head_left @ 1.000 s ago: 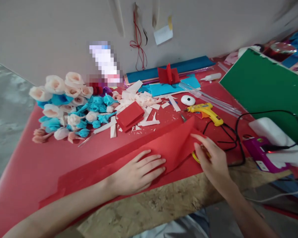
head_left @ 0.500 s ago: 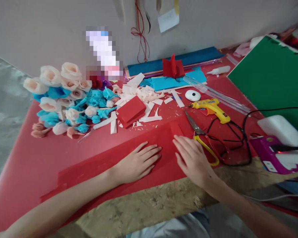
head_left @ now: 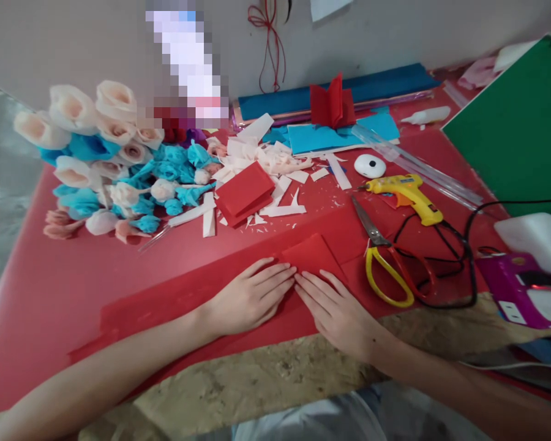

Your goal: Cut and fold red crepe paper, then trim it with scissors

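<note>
A long strip of red crepe paper [head_left: 174,285] lies across the red table, its right part folded over into a flat layer [head_left: 310,254]. My left hand [head_left: 252,294] rests flat on the strip, fingers stretched out toward the fold. Against the folded part presses my right hand [head_left: 333,309], its fingers extended and their tips nearly meeting those of the left. Just right of it are scissors [head_left: 381,254] with one yellow and one red handle. A folded red paper piece [head_left: 244,193] sits beyond my left hand.
Crepe paper flowers [head_left: 114,159] fill the left back, beside white paper scraps [head_left: 275,153]. A yellow glue gun [head_left: 408,193] with a black cable lies at right, near a purple device [head_left: 514,288] and a green board [head_left: 518,116]. Clear sticks [head_left: 422,165] lie behind.
My right hand has moved left toward my left hand, and the strip's right end is now folded over. The left hand stays in place. The camera view has tilted slightly downward.
</note>
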